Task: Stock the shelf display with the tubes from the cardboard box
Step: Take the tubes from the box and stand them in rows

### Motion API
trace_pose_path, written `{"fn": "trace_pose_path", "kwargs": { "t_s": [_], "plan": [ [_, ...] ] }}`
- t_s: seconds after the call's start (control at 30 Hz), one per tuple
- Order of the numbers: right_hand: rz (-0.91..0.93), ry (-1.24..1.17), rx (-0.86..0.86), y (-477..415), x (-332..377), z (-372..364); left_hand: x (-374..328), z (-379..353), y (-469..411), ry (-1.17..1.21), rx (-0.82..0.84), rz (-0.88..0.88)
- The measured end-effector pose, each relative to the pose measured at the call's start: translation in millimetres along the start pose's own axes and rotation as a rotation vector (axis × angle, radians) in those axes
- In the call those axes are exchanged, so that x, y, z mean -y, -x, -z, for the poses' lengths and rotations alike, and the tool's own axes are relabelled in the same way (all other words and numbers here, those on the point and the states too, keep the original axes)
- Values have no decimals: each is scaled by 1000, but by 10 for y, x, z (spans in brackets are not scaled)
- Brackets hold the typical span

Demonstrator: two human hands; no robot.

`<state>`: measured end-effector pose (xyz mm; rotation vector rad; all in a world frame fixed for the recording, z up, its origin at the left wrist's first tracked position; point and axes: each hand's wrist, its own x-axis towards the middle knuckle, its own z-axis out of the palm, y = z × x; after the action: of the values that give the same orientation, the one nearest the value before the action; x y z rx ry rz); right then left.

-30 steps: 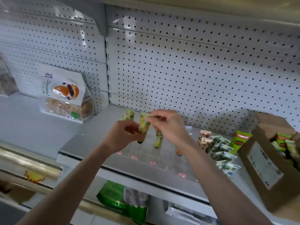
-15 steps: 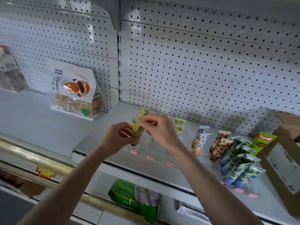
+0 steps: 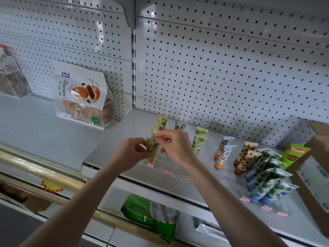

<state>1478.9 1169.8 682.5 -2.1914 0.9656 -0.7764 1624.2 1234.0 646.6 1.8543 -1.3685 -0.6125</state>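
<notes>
Both hands hold one yellow-green patterned tube (image 3: 151,148) upright over the front left cell of a clear divided display tray (image 3: 170,164) on the grey shelf (image 3: 114,139). My left hand (image 3: 131,154) grips the tube's side; my right hand (image 3: 176,145) pinches its flat top end. Behind it stand two like tubes (image 3: 160,123). Further right stand green-leaf tubes (image 3: 199,139), orange-print tubes (image 3: 223,151), brown-print tubes (image 3: 245,155) and several blue-leaf tubes (image 3: 267,179). The cardboard box (image 3: 313,177) sits at the right edge.
A bag of buns (image 3: 83,97) leans against the pegboard (image 3: 213,68) on the left. A green tube (image 3: 293,154) stands by the box. A brass rail (image 3: 41,173) runs below the left shelf, and a green packet (image 3: 151,214) lies on the lower shelf.
The view shifted so the shelf's right side shows more. Both hands lowered the yellow-green tube toward the tray's front left cell.
</notes>
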Motion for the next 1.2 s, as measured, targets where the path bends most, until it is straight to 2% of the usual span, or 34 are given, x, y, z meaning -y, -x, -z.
{"fn": "trace_pose_path", "kwargs": {
  "t_s": [0.43, 0.87, 1.2],
  "plan": [
    [-53, -54, -20, -8, 32, -42, 17, -13, -7, -126, -40, -5],
    [-85, -88, -10, 17, 2, 25, -7, 1, 25, -100, -60, -23],
    [-101, -199, -108, 13, -30, 246, -146, 185, 40, 34, -129, -38]
  ]
}}
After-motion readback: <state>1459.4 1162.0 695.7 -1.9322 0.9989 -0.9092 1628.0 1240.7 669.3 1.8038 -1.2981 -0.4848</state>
